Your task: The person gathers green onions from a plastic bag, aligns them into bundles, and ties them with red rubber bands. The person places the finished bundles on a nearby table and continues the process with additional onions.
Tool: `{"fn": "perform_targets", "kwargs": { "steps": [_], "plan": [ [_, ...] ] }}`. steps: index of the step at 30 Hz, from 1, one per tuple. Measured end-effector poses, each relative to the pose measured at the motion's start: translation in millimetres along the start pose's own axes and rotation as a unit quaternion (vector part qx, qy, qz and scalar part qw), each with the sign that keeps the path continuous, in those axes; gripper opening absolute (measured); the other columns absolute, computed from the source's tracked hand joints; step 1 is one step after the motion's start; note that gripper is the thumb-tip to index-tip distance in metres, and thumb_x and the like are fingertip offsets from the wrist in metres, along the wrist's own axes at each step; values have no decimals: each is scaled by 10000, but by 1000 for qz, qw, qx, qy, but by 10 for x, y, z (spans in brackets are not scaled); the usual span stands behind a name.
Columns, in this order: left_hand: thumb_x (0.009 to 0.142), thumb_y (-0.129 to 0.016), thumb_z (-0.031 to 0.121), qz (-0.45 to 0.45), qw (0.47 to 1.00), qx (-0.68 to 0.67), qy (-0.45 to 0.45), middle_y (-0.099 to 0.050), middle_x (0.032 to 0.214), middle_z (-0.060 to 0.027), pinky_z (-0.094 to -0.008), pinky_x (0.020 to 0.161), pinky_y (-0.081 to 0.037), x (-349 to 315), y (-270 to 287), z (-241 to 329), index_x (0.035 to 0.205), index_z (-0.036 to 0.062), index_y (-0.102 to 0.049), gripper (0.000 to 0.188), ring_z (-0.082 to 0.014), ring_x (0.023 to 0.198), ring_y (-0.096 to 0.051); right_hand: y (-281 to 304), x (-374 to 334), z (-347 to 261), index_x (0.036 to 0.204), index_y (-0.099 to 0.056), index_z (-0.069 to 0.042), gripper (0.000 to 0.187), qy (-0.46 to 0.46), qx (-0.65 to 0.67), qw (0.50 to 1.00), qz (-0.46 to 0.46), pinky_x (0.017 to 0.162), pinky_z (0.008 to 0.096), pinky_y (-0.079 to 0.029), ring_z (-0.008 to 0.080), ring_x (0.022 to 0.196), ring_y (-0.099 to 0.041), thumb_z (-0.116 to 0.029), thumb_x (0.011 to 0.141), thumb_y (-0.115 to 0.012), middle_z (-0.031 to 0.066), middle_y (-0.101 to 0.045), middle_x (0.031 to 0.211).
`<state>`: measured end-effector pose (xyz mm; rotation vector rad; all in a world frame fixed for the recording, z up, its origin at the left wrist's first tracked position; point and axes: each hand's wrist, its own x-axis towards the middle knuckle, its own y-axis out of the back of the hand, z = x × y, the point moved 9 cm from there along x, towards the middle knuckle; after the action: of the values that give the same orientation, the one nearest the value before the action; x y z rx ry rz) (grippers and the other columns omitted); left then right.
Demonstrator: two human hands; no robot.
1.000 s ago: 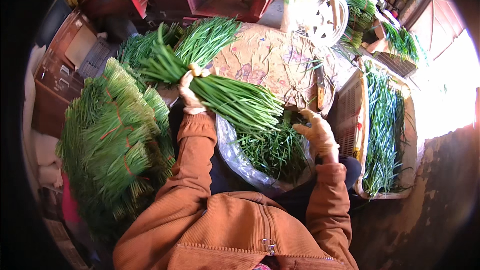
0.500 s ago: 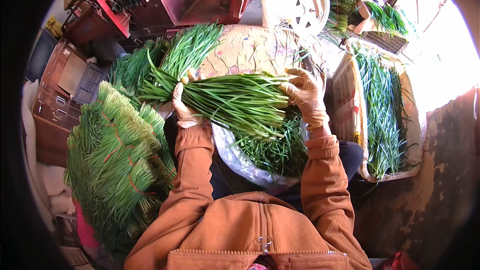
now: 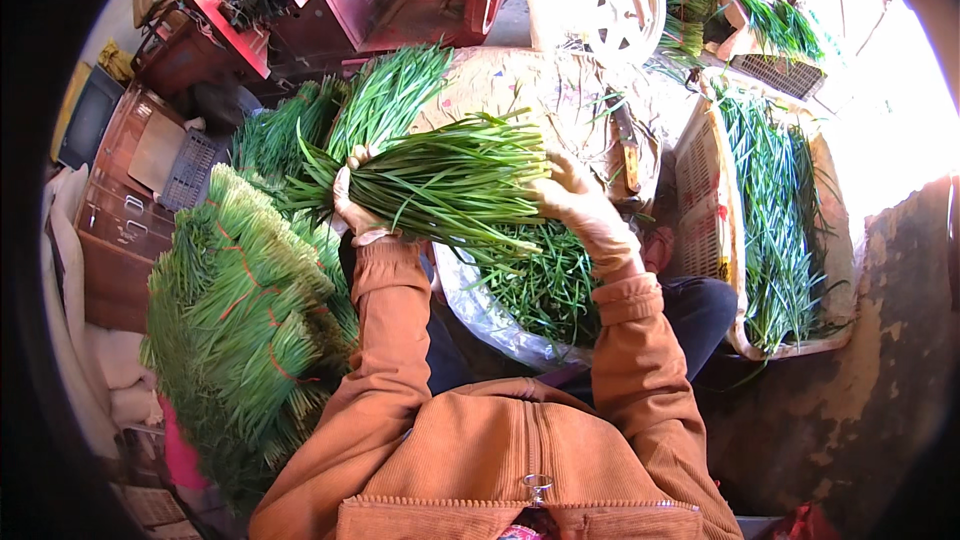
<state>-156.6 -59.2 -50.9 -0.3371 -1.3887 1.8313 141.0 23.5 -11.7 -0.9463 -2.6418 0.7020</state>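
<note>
Gripping a bunch of green stems (image 3: 450, 175) in the left hand (image 3: 357, 195), with fingers wrapped round it toward its left end, held it crosswise in front of the body. Put the right hand (image 3: 585, 210) at the bunch's right end, with thumb and fingers partly lost among the tips; could not tell whether pinching any or only touching. Had loose green cuttings (image 3: 550, 280) just below, in a clear plastic bag (image 3: 487, 312) between the knees. Faced a worktop (image 3: 490, 75) with a crinkled, patterned cover, bearing a wooden-handled knife (image 3: 631, 168) on its right side and another green bunch (image 3: 390, 95) on its left. Had a pale crate (image 3: 700, 215) of long green leaves (image 3: 765, 230) near the right knee, and, beside the left arm, a big heap of green bundles (image 3: 240, 300) tied with red bands.
</note>
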Motion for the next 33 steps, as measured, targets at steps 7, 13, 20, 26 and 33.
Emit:
{"fn": "perform_targets", "kwargs": {
  "steps": [7,13,20,26,33],
  "plan": [
    [805,-399,96,71,997,-37,-7,-515,834,-85,-414,888,-415,-15,-28,-7,777,56,-468,84,-239,864,-535,326,-20,73,1107,-523,49,367,45,-123,986,106,704,257,-481,131,782,-587,-82,792,-659,79,-629,915],
    [782,-481,182,51,997,-37,41,-613,807,-89,-465,867,-448,-126,-277,-118,849,34,-596,198,-249,790,-571,968,-401,-431,958,-617,30,242,128,-104,961,221,635,209,-433,102,687,-549,-168,821,-647,62,-631,794],
    [830,-438,119,-28,998,-44,36,-581,889,-100,-433,851,-457,-74,-347,-227,843,23,-511,121,-261,862,-577,83,61,-221,1134,-560,24,347,-10,-220,975,-7,830,255,-436,132,917,-555,-123,825,-618,75,-622,1025],
    [799,-422,100,72,997,9,29,-541,858,-124,-390,849,-427,71,80,-43,819,-4,-510,138,-247,839,-533,198,32,-176,1047,-622,27,253,38,-162,985,43,799,247,-435,97,846,-547,-117,839,-617,50,-645,929],
    [787,-445,142,47,998,-14,-48,-536,809,-85,-395,832,-440,34,-35,242,775,45,-500,112,-237,839,-545,1042,-502,-310,1003,-641,35,321,-6,-191,974,121,823,287,-457,173,884,-597,-130,735,-700,90,-658,934]
  ]
}}
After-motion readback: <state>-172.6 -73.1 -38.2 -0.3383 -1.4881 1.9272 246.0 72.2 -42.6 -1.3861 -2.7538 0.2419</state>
